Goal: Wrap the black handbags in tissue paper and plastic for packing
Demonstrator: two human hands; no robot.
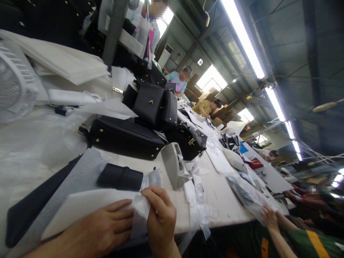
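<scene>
My left hand [103, 229] lies flat with fingers stretched out on a white foam sheet [80, 209] at the near table edge. My right hand [160, 218] pinches a fold of thin white wrapping paper [142, 208] against that sheet. Just beyond them a small black wallet [120, 176] lies on a grey cloth [80, 172]. A grey tape dispenser [174, 163] stands upright to the right of the wallet. Behind it lie several black handbags [126, 138] with gold studs, one pair stacked upright [154, 104].
A white fan [14, 79] stands at the far left beside a white power strip [72, 96]. Loose white strips [195, 193] trail over the table edge. A co-worker's hand [270, 218] handles plastic bags at the right. Other people work farther down the long table.
</scene>
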